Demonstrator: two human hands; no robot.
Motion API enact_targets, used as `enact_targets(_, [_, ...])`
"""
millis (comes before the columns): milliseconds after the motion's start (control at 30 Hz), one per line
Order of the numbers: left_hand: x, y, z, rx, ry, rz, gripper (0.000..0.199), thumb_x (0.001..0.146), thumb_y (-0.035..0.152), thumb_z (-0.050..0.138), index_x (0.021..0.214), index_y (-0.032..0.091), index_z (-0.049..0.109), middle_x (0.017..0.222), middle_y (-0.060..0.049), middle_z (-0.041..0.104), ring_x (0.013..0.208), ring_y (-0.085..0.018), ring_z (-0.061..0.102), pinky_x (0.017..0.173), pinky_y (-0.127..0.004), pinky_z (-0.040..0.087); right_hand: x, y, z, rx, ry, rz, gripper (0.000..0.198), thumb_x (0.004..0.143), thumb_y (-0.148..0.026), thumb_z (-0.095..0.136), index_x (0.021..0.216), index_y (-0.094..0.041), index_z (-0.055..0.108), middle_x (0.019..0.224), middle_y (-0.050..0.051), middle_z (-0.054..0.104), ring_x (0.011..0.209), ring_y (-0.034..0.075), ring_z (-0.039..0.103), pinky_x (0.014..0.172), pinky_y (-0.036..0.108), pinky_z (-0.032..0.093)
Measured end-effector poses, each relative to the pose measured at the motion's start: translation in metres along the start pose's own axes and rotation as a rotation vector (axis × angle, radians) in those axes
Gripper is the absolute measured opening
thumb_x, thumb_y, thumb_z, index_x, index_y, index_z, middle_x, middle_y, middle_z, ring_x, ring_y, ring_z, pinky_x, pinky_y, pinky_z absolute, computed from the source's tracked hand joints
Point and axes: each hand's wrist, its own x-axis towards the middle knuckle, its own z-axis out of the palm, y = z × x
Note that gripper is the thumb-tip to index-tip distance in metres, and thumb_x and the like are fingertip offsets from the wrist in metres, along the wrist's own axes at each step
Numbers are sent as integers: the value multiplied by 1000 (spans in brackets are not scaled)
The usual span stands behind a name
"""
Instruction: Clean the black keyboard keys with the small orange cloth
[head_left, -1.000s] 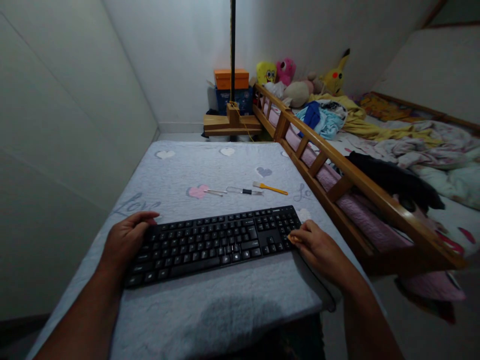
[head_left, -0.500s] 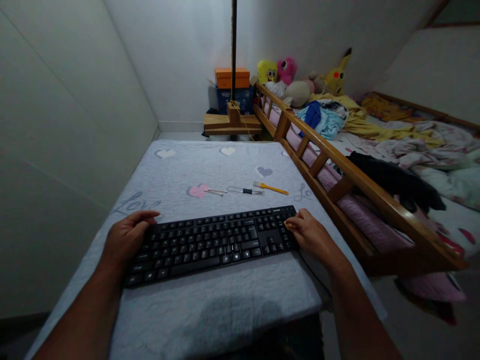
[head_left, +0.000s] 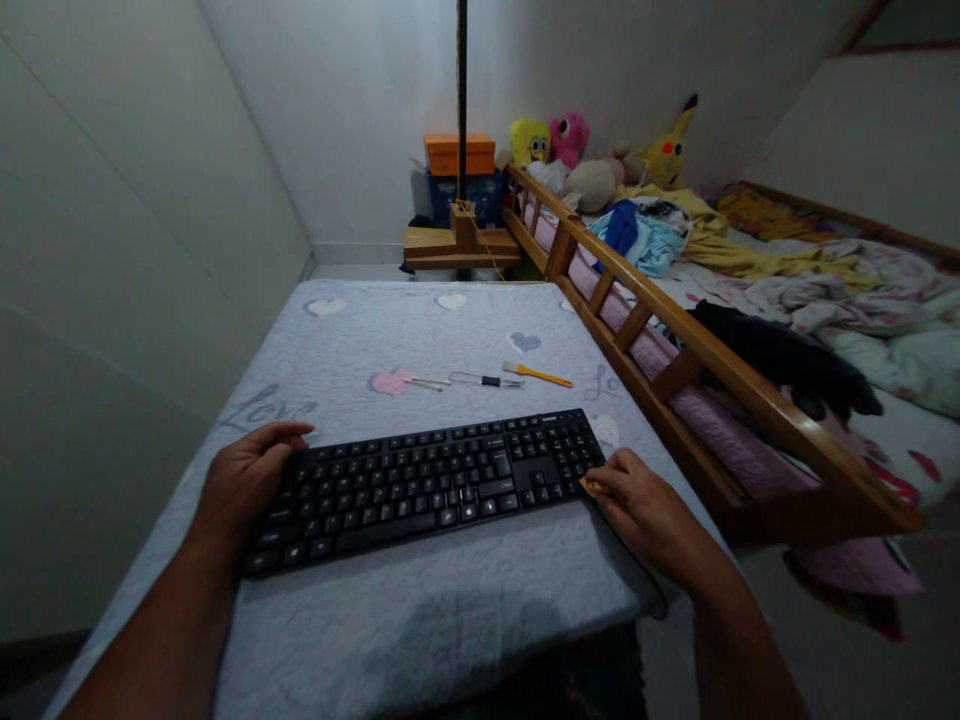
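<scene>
A black keyboard (head_left: 420, 490) lies slightly slanted on the cloth-covered table. My left hand (head_left: 244, 480) is closed around its left end, the thumb by the top corner. At the lower right corner of the keyboard, my right hand (head_left: 634, 500) pinches a small orange-tan piece (head_left: 595, 486); fingers cover most of it, so its kind is unclear. Beyond the keyboard lie cotton swabs (head_left: 427, 382), a thin wire tool with a black grip (head_left: 491, 381) and a brush with a yellow handle (head_left: 544, 375).
The table (head_left: 390, 330) wears a grey-blue cloth with hearts. A bed with a wooden rail (head_left: 652, 310) runs along its right side, holding bedding and plush toys. Behind the table stand a wooden stand with a black pole (head_left: 461, 100) and an orange box (head_left: 459, 155). A cable hangs near my right hand.
My right hand has moved down and slightly right, from the number keys to the keyboard's lower right corner, still pinching the small piece. My left hand stays on the left end.
</scene>
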Motion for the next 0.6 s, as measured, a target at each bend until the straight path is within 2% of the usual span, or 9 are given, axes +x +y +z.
enact_targets(167, [1,-4,0,-30,-5,-13,40,66,34,54,98,20,73,91,-2,72,79,-20,62,70,-28,46,38,-5,4,5,124,-44,23,96,-22,49,103,-20,71,94,6,54,86,18,57,79,31,49])
enact_targets(333, [1,-3,0,-30,-10,-7,40,67,35,55,100,19,73,90,-3,72,81,-21,63,72,-28,46,72,-6,17,-48,132,-36,23,96,-21,51,105,-19,72,95,6,54,87,18,57,80,30,47])
enact_targets(433, [-1,1,0,-29,-7,-15,40,67,34,55,99,19,74,90,-3,72,82,-21,63,72,-29,46,74,-9,19,-79,104,-31,22,96,-20,51,100,-18,73,93,6,55,85,17,57,77,29,46])
enact_targets(600, [-3,4,-1,-26,0,8,40,65,34,54,96,18,74,87,-3,72,80,-21,63,72,-29,47,54,-9,18,-78,54,-49,23,94,-15,51,95,-19,74,93,6,56,83,16,57,76,29,46])
